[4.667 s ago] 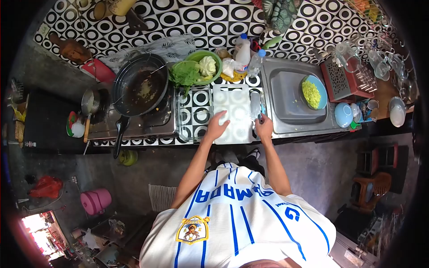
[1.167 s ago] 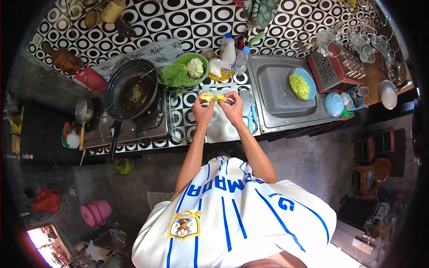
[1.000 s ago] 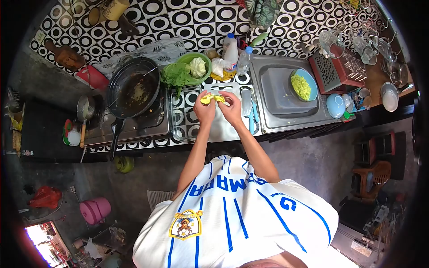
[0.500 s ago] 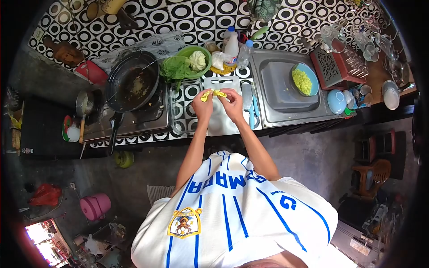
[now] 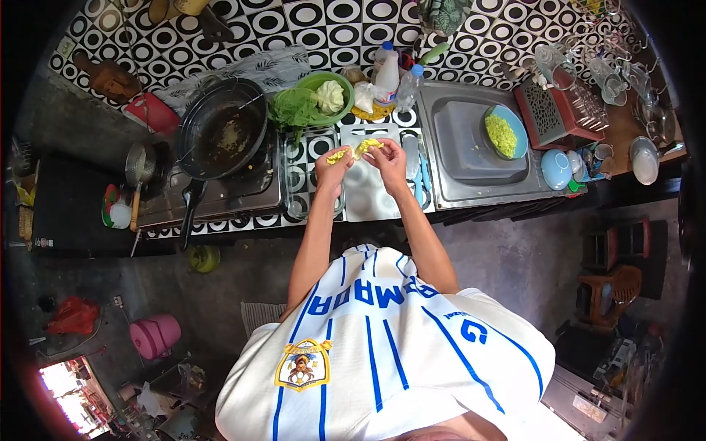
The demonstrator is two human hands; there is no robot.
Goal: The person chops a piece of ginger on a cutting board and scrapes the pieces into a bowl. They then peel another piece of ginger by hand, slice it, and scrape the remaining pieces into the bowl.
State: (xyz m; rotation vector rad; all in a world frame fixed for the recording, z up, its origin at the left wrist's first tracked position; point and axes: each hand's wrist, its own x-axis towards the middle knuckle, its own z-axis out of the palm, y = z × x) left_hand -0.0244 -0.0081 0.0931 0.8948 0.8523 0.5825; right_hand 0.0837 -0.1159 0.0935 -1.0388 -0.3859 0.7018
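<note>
My left hand (image 5: 333, 173) has its fingers pinched on a small yellow piece (image 5: 337, 155). Close beside it, my right hand (image 5: 390, 167) grips another crumpled yellow piece (image 5: 367, 145) between thumb and fingers. I cannot tell what the yellow stuff is. Both hands are raised over a pale grey board (image 5: 368, 202) on the tiled counter. Just right of the board lie blue-handled utensils (image 5: 421, 180). Behind my hands, a green bowl (image 5: 344, 90) holds a pale cabbage-like vegetable (image 5: 329, 96), with green leaves (image 5: 293, 108) at its left side.
A large dark wok (image 5: 224, 132) sits on the stove to the left, its handle over the front edge. At right, a blue bowl of chopped yellow-green food (image 5: 502, 134) rests in the steel sink (image 5: 434, 187). Bottles (image 5: 387, 76) stand behind the board.
My hands have moved slightly apart, and a gap shows between the yellow pieces. The right-hand piece sits higher and tilted. The camera view has shifted a little.
</note>
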